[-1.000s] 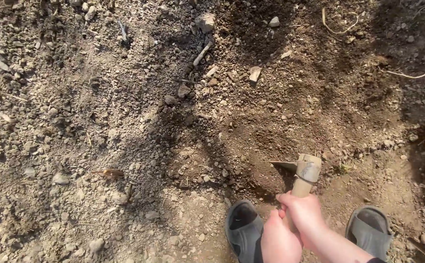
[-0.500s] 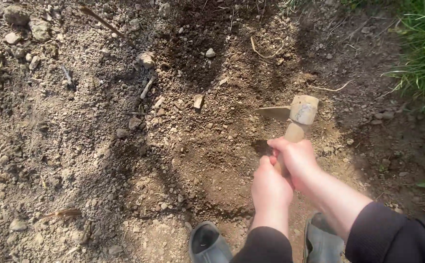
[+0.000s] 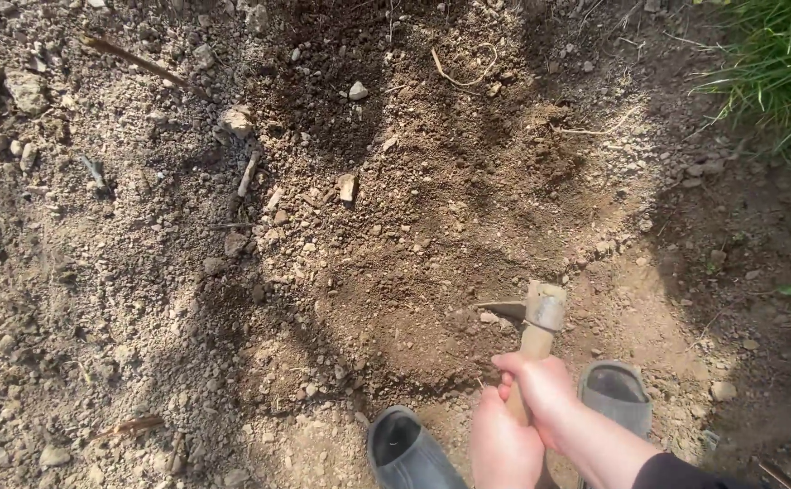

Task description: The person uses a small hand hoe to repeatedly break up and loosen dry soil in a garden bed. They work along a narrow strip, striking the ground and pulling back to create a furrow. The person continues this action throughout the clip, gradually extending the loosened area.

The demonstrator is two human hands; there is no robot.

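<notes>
Both hands, right hand (image 3: 545, 389) ahead of left hand (image 3: 504, 448), were clamped on the wooden handle (image 3: 531, 349) of a hoe (image 3: 540, 308), low and centre-right in the frame. Raised half a second before, its blade (image 3: 504, 310) had dropped into the loose soil (image 3: 431, 272), between two grey clogs (image 3: 409, 453). Grass (image 3: 776, 63) occupied the upper right.

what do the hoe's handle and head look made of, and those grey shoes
The hoe's pale round handle looks like bare, unvarnished wood: matt tan. The flat blade and socket head look like dull grey metal, dusty, with a slight sheen. The grey slip-on shoes seem moulded rubber or plastic: smooth and seamless, though that is hard to tell. Both hands grip the handle.
</notes>
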